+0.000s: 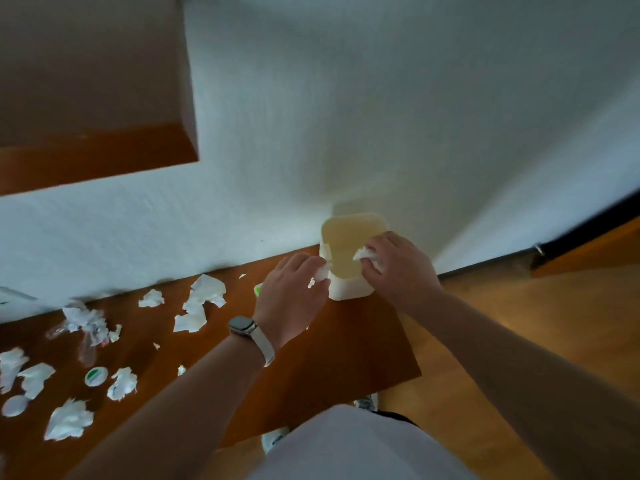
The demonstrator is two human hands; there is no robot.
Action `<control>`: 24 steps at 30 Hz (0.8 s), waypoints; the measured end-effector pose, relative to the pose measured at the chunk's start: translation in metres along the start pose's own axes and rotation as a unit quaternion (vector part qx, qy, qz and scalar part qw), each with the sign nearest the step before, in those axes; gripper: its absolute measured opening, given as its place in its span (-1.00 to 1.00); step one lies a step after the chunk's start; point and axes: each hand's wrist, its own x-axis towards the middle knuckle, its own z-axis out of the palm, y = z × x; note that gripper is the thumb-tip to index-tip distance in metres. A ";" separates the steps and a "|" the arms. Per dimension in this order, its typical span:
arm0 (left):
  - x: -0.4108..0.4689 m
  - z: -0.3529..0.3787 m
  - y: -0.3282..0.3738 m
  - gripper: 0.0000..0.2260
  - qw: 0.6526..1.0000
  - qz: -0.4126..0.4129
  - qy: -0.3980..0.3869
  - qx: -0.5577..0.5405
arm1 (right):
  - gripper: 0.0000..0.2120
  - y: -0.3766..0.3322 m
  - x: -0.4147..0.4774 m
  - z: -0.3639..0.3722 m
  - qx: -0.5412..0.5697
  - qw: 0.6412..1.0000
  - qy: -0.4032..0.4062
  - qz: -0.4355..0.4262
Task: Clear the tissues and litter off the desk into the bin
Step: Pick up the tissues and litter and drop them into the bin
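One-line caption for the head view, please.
Left hand and right hand each hold a crumpled tissue at the white bin; more tissues litter the desk.

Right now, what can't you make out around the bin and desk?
All in the head view.
Bin interior: partly covered by the right hand and its tissue.
Green scrap: mostly behind the left hand.
Left-edge tissue: cut off by the frame.
Round lid print: too small to read.

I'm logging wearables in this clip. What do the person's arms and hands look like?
The left forearm and right forearm are bare: no sleeves or gloves show. By the left hand, the wrist carries a watch with a rounded-rectangular silvery case and pale band. The right hand and wrist wear nothing.
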 end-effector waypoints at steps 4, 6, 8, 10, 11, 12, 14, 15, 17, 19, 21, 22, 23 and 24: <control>0.030 0.016 0.021 -0.74 1.000 -0.001 -0.009 -0.002 | -0.77 0.026 0.015 0.001 0.028 0.999 -0.016 0.000; 0.039 0.023 0.025 -0.71 1.000 -0.015 -0.025 0.012 | -0.72 0.035 0.021 0.004 0.037 0.999 -0.032 -0.016; 0.043 0.029 0.026 -0.65 0.998 -0.025 -0.041 0.031 | -0.64 0.042 0.025 0.006 0.027 0.997 -0.057 -0.034; 0.043 0.032 0.025 -0.58 0.997 -0.029 -0.054 0.053 | -0.58 0.047 0.027 0.007 0.011 0.995 -0.077 -0.060; 0.041 0.032 0.024 -0.56 0.996 -0.032 -0.056 0.063 | -0.57 0.048 0.028 0.007 0.008 0.994 -0.085 -0.075; 0.038 0.032 0.023 -0.54 0.995 -0.035 -0.055 0.071 | -0.57 0.048 0.029 0.007 0.007 0.992 -0.088 -0.092; 0.031 0.028 0.019 -0.53 0.995 -0.040 -0.047 0.082 | -0.59 0.042 0.028 0.005 0.010 0.989 -0.082 -0.123; 0.026 0.025 0.017 -0.55 0.995 -0.043 -0.040 0.086 | -0.60 0.038 0.026 0.004 0.014 0.988 -0.071 -0.136; 0.014 0.019 0.011 -0.57 0.994 -0.054 -0.021 0.095 | -0.65 0.025 0.022 0.002 0.026 0.984 -0.046 -0.168; -0.001 0.012 0.001 -0.57 0.991 -0.083 -0.017 0.107 | -0.68 0.011 0.015 0.003 0.048 0.977 -0.035 -0.207; -0.019 0.007 -0.011 -0.56 0.985 -0.116 -0.032 0.121 | -0.69 -0.003 0.004 0.006 0.068 0.967 -0.051 -0.242; -0.028 0.005 -0.018 -0.56 0.983 -0.127 -0.040 0.127 | -0.69 -0.010 -0.001 0.009 0.073 0.962 -0.063 -0.257; -0.037 0.003 -0.025 -0.57 0.981 -0.132 -0.049 0.131 | -0.69 -0.016 -0.007 0.013 0.074 0.957 -0.076 -0.270; -0.046 0.003 -0.031 -0.58 0.980 -0.135 -0.056 0.135 | -0.69 -0.021 -0.013 0.018 0.074 0.954 -0.088 -0.278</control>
